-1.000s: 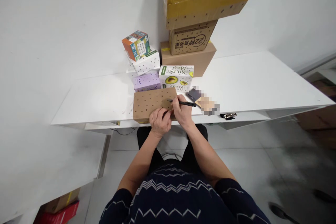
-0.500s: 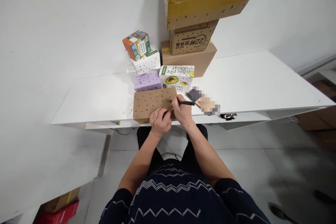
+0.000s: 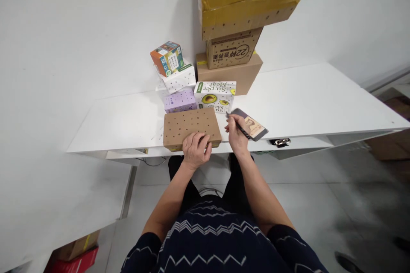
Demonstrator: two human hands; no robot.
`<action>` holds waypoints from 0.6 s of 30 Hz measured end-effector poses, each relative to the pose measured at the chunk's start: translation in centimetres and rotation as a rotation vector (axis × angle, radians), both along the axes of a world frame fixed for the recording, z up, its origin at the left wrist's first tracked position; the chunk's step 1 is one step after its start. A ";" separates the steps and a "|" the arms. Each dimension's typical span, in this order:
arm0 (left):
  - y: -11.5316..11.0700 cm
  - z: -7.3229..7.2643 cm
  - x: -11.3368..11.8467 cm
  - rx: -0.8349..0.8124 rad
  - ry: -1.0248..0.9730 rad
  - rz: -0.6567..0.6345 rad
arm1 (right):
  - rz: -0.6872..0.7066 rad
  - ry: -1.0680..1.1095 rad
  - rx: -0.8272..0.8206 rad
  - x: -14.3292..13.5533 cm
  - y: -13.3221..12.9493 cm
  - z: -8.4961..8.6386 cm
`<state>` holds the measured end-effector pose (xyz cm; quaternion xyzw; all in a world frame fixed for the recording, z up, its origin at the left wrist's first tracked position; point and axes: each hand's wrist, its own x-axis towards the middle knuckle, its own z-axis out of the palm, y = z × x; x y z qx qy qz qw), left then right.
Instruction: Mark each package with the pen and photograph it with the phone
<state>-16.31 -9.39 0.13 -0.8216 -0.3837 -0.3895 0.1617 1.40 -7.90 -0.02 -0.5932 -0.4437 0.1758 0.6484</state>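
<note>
A small brown cardboard box [image 3: 184, 121] marked with hand-drawn dots and small rings lies at the front edge of the white table. My left hand [image 3: 194, 151] grips its front edge, with curled fingers over the top and the thumb at the front. My right hand [image 3: 237, 138] is closed around a black pen [image 3: 244, 131], off the box to the right. The pen's tip points up and left. Just beyond that hand lies a smartphone [image 3: 258, 131] with a picture on its lit screen.
Behind the box stand a purple box [image 3: 181, 100], an avocado-printed box [image 3: 214, 98] and a white box [image 3: 181, 79] with an orange box [image 3: 165, 57] on top. Large taped cartons [image 3: 243, 13] are stacked at the back. A metal clip [image 3: 282, 142] sits at the front edge.
My right hand has moved the pen off the cardboard box, to the right, near the phone. My left hand stays on the box's front edge.
</note>
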 end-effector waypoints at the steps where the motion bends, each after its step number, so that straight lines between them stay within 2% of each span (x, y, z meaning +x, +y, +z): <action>1: 0.0 0.1 0.1 0.007 0.005 0.009 | 0.024 -0.155 -0.014 0.9 0.1 -0.9; 5: 0.2 0.2 0.7 0.030 -0.007 0.035 | 0.256 -0.779 -0.234 2.8 0.4 -3.5; 8: 0.3 0.3 1.0 0.030 -0.008 0.048 | 0.292 -1.065 -0.395 2.5 1.0 -4.0; 12: 0.3 0.3 1.0 0.031 -0.003 0.043 | 0.298 -1.173 -0.473 1.8 1.9 -4.2; 16: 0.3 0.3 0.9 0.056 0.007 0.043 | 0.286 -1.131 -0.476 2.3 1.8 -4.4; 18: 0.3 0.2 0.9 0.064 0.012 0.049 | 0.222 -1.080 -0.486 3.3 1.5 -4.3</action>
